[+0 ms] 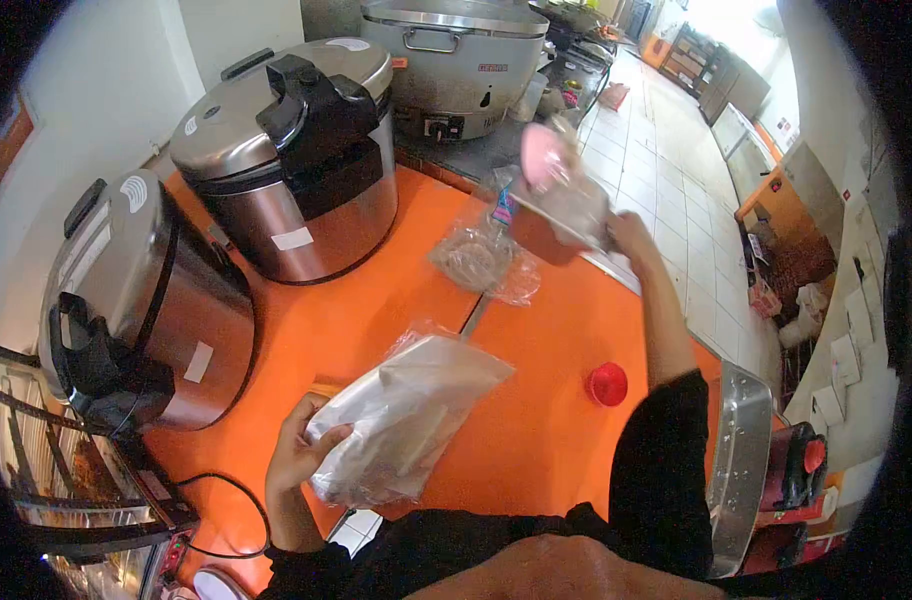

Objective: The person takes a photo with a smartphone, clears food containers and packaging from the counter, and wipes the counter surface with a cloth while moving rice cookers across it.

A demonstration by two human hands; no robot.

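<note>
My left hand (304,448) grips the edge of a stack of clear plastic bags (406,415), its thumb on top, over the orange table (516,440). Farther off at the upper right, my right hand (628,238) closes on the edge of a blurred tray-like item (576,205) with plastic on it. A pink object (544,157) shows above that item, smeared by motion. Between the hands lies a crumpled clear plastic bag (476,258) with a blue and pink label. A small red cup (607,384) stands nearer to me on the right.
Two steel rice cookers (296,170) stand at the left, with a large grey cooker (456,70) behind. A metal tray (744,465) sits at the right edge. A heated cabinet (76,500) and a black cable (246,480) are at the lower left. White floor tiles (666,150) run beyond.
</note>
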